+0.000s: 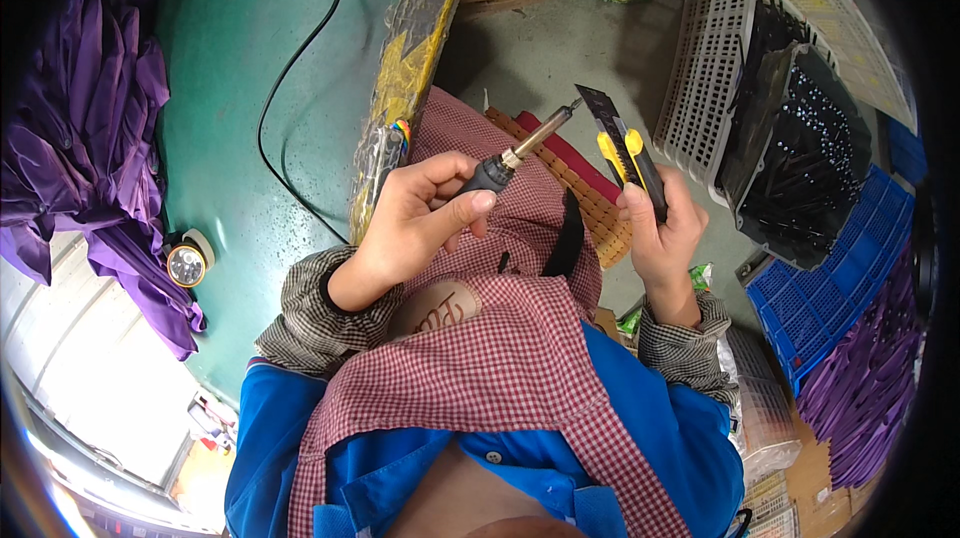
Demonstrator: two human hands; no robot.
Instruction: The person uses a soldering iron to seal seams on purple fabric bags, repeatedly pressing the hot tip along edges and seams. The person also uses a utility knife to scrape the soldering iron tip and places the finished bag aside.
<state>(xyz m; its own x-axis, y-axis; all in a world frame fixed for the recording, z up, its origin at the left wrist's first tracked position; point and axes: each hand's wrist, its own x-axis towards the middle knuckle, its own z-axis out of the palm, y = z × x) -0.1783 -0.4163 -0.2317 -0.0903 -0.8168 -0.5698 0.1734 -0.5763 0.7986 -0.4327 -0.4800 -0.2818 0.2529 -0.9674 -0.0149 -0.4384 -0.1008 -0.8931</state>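
My left hand (408, 223) is wrapped round the dark handle of a soldering iron (525, 145), its metal shaft pointing up and to the right. In my right hand (662, 238) is a black and yellow utility knife (632, 158), its dark blade slid out and pointing up. The iron's tip lies close beside the blade; whether they touch I cannot tell. Both tools are held above my lap, over a red checked apron (480, 348). Part of the knife's handle is hidden by my fingers.
Left is a green tabletop (225, 88) with a black cable (277, 88), a round lamp (187, 263) and purple fabric (85, 118). Yellow-black tape covers its edge (405, 58). At right stand a white basket (705, 68) of black pieces and a blue crate (785, 308).
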